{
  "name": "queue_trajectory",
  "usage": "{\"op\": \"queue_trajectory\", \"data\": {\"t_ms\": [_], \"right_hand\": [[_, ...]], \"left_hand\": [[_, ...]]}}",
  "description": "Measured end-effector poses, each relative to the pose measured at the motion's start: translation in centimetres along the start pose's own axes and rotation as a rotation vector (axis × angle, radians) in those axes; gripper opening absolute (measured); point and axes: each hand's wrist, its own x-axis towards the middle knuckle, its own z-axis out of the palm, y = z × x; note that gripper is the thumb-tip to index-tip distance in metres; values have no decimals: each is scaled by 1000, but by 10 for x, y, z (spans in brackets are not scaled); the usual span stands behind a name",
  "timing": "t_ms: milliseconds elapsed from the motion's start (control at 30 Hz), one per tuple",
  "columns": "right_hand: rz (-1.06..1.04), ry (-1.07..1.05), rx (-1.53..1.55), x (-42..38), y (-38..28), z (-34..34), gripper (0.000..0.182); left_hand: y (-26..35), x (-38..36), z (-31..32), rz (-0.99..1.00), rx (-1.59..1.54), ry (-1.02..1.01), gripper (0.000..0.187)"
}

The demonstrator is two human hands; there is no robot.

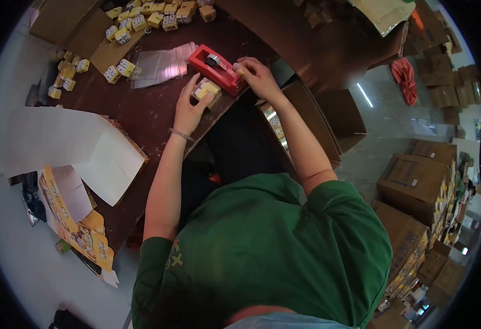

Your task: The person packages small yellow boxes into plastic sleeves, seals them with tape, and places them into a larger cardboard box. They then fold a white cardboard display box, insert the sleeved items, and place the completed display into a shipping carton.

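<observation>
My left hand (189,108) holds a small yellow and white block (206,92), which looks wrapped in clear plastic, near the table edge. Just beyond it lies a red tape dispenser (199,56) with a roll of tape (213,60) inside. The fingers of my right hand (258,78) are pinched together at the dispenser's near right end; what is between them is too small to make out. Clear plastic bags (161,67) lie flat to the left of the dispenser.
Many yellow blocks (139,22) lie at the table's far side, with more at the left (68,74). An open white-lined box (109,159) stands at the left. An open carton (306,118) is beside my right arm. Stacked cartons (416,178) fill the right.
</observation>
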Motion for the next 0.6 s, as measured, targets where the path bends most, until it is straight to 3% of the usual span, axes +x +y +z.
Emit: {"op": "queue_trajectory", "data": {"t_ms": [133,233,333,433,600], "right_hand": [[57,-280,13,15,10,-11,27],[-42,-211,4,15,8,-10,21],[-326,140,-425,-2,-4,-1,16],[-135,112,-429,-30,-30,0,13],[-112,166,-295,-44,-25,1,12]], "left_hand": [[17,12,9,126,167,-12,59],[15,19,8,255,137,-82,53],[9,26,2,144,55,-176,48],[9,25,4,142,39,-164,47],[12,25,4,116,35,-189,49]]}}
